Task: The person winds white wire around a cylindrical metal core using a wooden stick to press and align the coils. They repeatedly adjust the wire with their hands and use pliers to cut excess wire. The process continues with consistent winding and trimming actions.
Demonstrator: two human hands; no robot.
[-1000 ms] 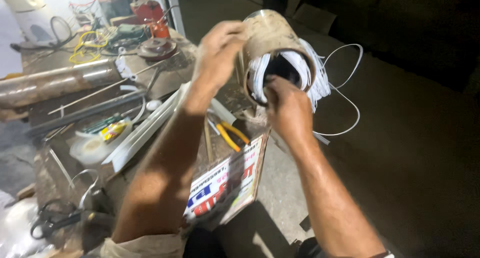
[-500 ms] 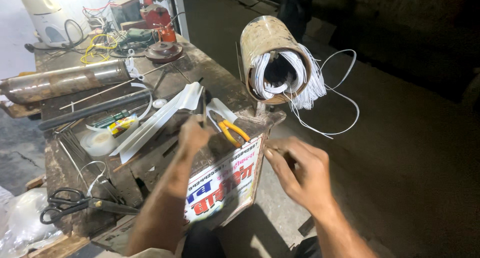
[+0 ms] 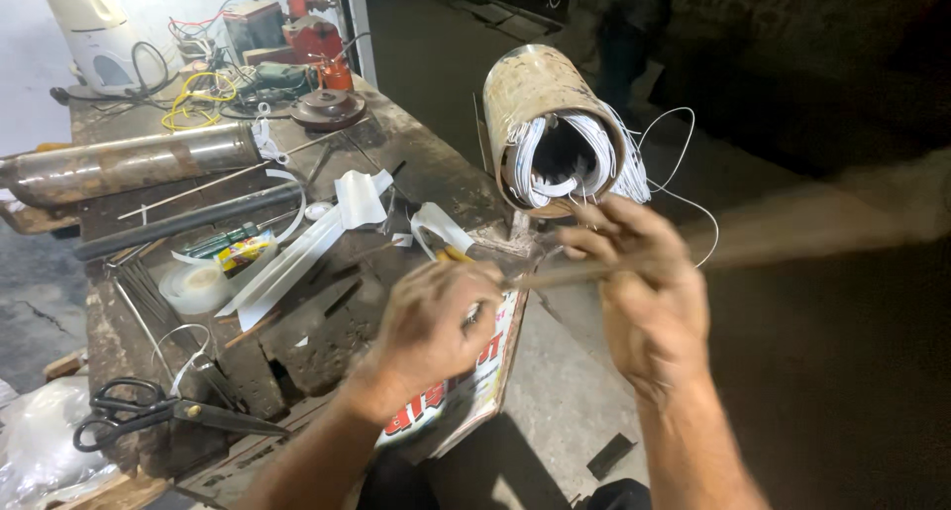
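A rusty metal cylinder (image 3: 540, 94) stands at the bench corner. Its open end is lined with white insulating strips, and thin white wires (image 3: 674, 173) loop out of it. Just below it, my right hand (image 3: 644, 292) is closed around a long thin stick (image 3: 792, 241), which is blurred and runs off to the right. My left hand (image 3: 436, 322) grips the stick's near end, above a printed board (image 3: 490, 371) leaning on the bench edge.
The workbench (image 3: 327, 322) carries black scissors (image 3: 149, 411), a tape roll (image 3: 193, 284), white plastic strips (image 3: 297, 257), yellow-handled pliers (image 3: 451, 255), a long metal tube (image 3: 129, 163) and a white kettle (image 3: 99, 35). Dark floor lies to the right.
Both hands left the cylinder's opening and dropped to the bench edge. They now hold a long thin stick, which is swinging across to the right.
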